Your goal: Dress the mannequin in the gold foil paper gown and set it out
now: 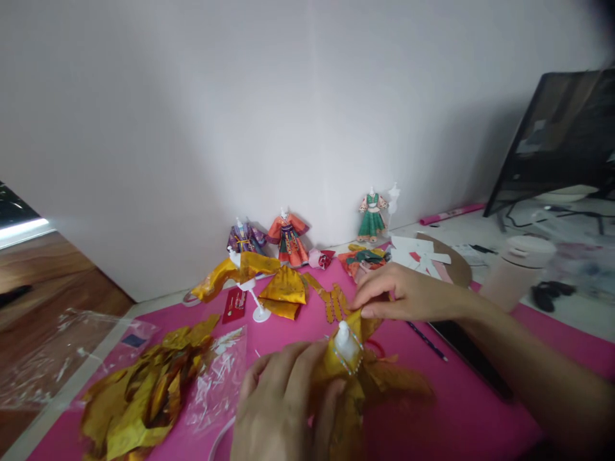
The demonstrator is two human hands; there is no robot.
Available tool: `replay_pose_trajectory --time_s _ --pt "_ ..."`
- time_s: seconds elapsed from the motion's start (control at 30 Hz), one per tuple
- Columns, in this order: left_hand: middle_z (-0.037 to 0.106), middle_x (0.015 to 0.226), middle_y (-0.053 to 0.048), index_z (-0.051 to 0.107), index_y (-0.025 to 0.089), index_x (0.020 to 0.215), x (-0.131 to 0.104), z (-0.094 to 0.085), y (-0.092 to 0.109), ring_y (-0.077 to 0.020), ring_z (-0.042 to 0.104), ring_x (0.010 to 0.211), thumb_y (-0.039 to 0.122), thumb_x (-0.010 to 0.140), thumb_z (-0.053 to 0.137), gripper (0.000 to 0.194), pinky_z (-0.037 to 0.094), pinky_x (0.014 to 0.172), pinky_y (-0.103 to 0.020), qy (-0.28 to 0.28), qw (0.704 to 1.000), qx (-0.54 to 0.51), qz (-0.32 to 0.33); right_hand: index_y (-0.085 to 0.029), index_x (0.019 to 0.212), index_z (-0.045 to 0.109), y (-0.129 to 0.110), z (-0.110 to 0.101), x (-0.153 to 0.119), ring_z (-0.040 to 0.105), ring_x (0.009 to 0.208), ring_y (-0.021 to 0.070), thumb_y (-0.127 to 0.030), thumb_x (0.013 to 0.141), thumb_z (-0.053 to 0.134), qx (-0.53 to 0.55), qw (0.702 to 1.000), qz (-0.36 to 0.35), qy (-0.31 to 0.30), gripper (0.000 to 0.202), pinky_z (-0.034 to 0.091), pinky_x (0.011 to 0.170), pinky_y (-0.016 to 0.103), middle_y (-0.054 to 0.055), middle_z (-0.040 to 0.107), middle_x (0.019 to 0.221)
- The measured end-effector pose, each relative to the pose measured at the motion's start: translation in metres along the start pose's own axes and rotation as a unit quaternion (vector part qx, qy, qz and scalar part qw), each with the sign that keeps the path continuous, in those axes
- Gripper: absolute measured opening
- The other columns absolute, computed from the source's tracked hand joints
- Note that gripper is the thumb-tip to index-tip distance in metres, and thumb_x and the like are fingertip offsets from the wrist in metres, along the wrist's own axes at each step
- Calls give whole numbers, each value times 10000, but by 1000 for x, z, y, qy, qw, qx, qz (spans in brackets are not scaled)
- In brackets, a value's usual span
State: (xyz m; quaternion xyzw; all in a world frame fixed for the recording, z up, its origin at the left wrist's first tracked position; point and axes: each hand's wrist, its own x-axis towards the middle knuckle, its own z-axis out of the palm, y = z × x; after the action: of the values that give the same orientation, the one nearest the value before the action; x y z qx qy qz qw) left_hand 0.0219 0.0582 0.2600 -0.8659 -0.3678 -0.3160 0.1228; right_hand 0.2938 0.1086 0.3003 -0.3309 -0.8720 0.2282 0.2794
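A small white mannequin (343, 335) wrapped in yellow fabric (353, 403) is between my hands at the lower middle, with a string of tiny beads (354, 365) around its front. My left hand (288, 400) is curled around the left side of the fabric, its fingers partly blurred. Thumb and fingers of my right hand (396, 294) pinch the fabric's upper edge, just behind the mannequin's neck. The lower part of the fabric is smeared by motion.
Yellow scraps (139, 397) and a clear bag (218, 378) lie at left. Behind stand a white stand (261, 312), yellow pieces (286, 291) and dressed mini mannequins (288, 237). At right are a dark phone-like object (473, 358), a pencil (427, 341), a bottle (516, 269) and a monitor (562, 134).
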Motion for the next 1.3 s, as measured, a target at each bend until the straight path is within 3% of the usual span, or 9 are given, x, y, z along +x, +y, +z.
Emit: replay_pose_trajectory --time_s 0.2,0.4,0.67,0.83,0.97,1.17,1.3 --pt "768 814 -25 605 236 1043 17 -4 19 -249 701 652 304 908 562 157 437 664 -376 20 999 44 -13 -186 999 771 -11 -1 -1 638 761 155 -324 860 717 -26 1000 -7 -8 202 462 697 269 36 752 885" --pt "783 848 -35 624 237 1095 22 0 23 -269 718 700 328 839 654 272 473 709 -393 -23 999 43 -21 -185 951 756 -15 4 -2 650 803 174 -368 830 752 -78 997 3 -2 219 446 736 289 33 744 890" --pt "782 904 -91 656 199 1086 28 9 18 -327 707 758 337 791 749 339 509 687 -425 -45 997 42 -43 -185 858 726 -17 8 -2 610 697 180 -466 824 733 -169 985 29 35 283 383 652 306 21 710 779" --pt "770 970 -60 642 242 1163 27 6 12 -321 716 834 297 765 781 426 545 701 -414 -103 992 -29 -65 -203 990 724 -14 7 1 614 912 220 -445 794 775 -141 990 -1 19 315 410 833 337 32 731 949" --pt "776 929 -49 656 264 1151 27 3 14 -326 728 798 278 766 771 403 558 678 -424 -126 987 -34 -93 -190 1137 678 -14 12 0 606 979 244 -443 779 793 -93 996 12 -14 453 413 881 370 67 714 1069" --pt "794 823 -42 644 265 1181 30 1 18 -345 749 687 354 796 747 409 541 558 -391 -145 983 13 -113 -162 1056 648 -15 28 0 608 916 237 -366 759 800 -79 997 -6 -23 391 448 819 352 83 662 1044" --pt "789 762 -36 622 235 1197 29 -2 19 -334 753 617 408 822 721 425 486 458 -330 -159 980 31 -113 -187 1106 633 -17 34 -1 608 959 239 -330 797 745 -77 997 10 -9 358 449 830 355 76 649 1104"
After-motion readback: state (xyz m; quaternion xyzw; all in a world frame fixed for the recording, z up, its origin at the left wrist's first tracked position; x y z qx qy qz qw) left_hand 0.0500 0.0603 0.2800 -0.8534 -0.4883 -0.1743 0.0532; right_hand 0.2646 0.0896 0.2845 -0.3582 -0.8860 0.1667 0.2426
